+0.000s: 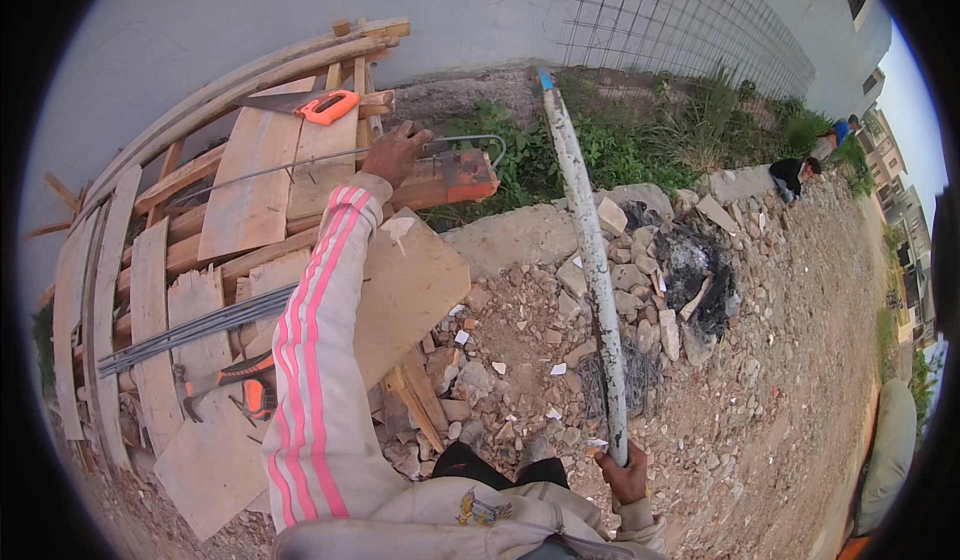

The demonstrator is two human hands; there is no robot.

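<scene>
My left hand [397, 152] is closed around a thin steel rod [465, 139] above the wood pile; the rod's right end bends into a hook near a timber [455, 186] with a reddish, worn end. Low in front of me, my right hand [626, 472] grips the lower end of a long pipe [584, 220]. The pipe has flaking white paint and a blue tip, and slants up toward the wall. Left of my left hand, a handsaw with an orange handle [328, 107] lies on the boards. Beside my left sleeve are a claw hammer [228, 372], an orange-and-black tape measure [259, 398] and a bundle of steel rods [200, 332].
Stacked planks and timbers [240, 200] lean by a grey wall [470, 10]. Wire mesh [690, 20] stands against it above green weeds [520, 150]. Rubble [640, 260] with dark burnt matter [695, 275] covers the ground. Farther right, a person in dark clothing [790, 177] bends down.
</scene>
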